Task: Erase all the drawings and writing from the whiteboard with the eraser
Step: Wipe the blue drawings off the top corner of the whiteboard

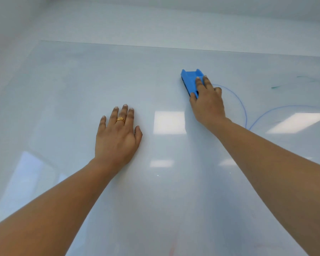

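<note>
Under your right hand [207,104] sits the blue eraser [190,82], pressed on the whiteboard [81,80], your fingers along its top and your thumb against its side, gripping it. Just right of that hand curve blue lines [245,109], with faint green marks [303,82] farther right. Your left hand [117,134] lies flat on the board, fingers straight, a gold ring [120,119] on one finger.

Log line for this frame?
right hand holds blue plastic eraser on glossy white whiteboard | left hand flat on board | remaining: blue curved lines, green marks
</note>
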{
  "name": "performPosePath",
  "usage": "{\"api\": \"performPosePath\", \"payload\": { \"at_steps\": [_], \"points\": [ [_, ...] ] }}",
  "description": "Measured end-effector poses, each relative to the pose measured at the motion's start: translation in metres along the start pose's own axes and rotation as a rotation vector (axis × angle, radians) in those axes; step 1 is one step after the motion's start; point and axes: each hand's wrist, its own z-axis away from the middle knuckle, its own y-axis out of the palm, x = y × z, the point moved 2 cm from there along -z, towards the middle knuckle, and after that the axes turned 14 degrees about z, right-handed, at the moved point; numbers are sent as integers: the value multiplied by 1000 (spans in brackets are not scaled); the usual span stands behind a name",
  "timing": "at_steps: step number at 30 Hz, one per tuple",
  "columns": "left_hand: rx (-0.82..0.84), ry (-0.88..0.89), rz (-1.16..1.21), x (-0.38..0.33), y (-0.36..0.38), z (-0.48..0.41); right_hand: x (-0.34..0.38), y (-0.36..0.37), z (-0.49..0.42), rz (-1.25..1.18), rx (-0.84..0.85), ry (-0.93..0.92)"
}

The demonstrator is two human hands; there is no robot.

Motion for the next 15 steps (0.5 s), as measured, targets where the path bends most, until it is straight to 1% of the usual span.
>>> {"api": "performPosePath", "payload": {
  "at_steps": [4, 8, 10, 15],
  "points": [
    [10, -11, -6, -1, 3, 2, -21, 0, 11, 29, -2, 70],
    [15, -26, -9, -4, 5, 4, -10, -2, 29, 32, 1, 122],
    [10, -34, -6, -6, 3, 4, 5, -3, 41, 45, -19, 70],
    [53, -95, -25, -17, 1, 2, 50, -6, 61, 32, -29, -175]
  ]
}}
